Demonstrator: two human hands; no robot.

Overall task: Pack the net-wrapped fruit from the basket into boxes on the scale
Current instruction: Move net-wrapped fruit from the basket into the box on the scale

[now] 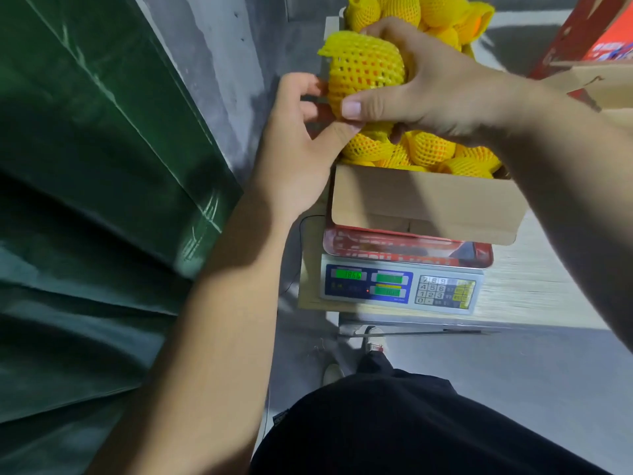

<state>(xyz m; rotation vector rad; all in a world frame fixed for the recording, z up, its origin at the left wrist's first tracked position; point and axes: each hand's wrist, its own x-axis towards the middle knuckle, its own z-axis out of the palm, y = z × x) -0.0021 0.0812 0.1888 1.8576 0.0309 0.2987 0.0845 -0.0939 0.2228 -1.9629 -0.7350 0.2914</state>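
Note:
A fruit in yellow foam net (364, 68) is held above the open cardboard box (424, 204). My right hand (428, 84) grips it from the right, thumb across its lower side. My left hand (301, 138) pinches the net's lower left edge, thumb under the fruit. The box holds several more net-wrapped fruits (428, 152) and stands on a digital scale (400, 286) with lit green displays. Behind the box, a pile of net-wrapped fruit (404, 8) fills the basket, whose rim is mostly hidden.
A green tarp (85, 166) covers the left side. A red printed carton with brown flaps (589, 46) stands at the upper right. The scale sits on a pale wooden table (534, 286). My dark trousers and shoes (375, 337) show on the grey floor below.

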